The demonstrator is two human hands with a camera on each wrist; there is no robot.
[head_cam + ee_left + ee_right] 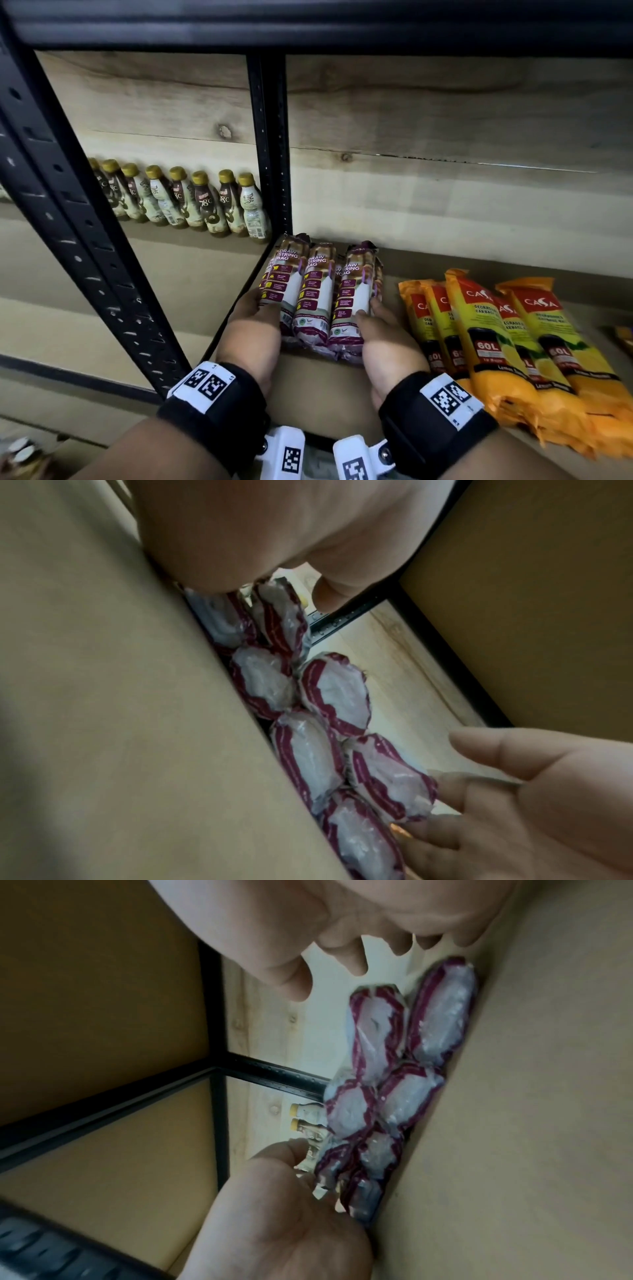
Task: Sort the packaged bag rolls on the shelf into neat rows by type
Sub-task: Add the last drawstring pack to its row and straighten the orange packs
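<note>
Several maroon-and-white drawstring bag rolls (315, 291) lie stacked side by side at the left end of the brown shelf board (318, 387); their crimped ends show in the left wrist view (329, 691) and the right wrist view (387, 1056). My left hand (255, 301) presses flat against the stack's left side. My right hand (368, 310) touches the rightmost roll with straight fingers (445, 783), thumb lying on top. A row of orange-and-yellow garbage bag packs (486, 329) lies to the right, apart from the stack.
A black upright post (270, 137) stands just behind the stack's left edge, and a perforated front post (85, 240) runs diagonally at the left. Gold-capped drink bottles (191, 202) line the back of the neighbouring bay. An upper shelf hangs low overhead.
</note>
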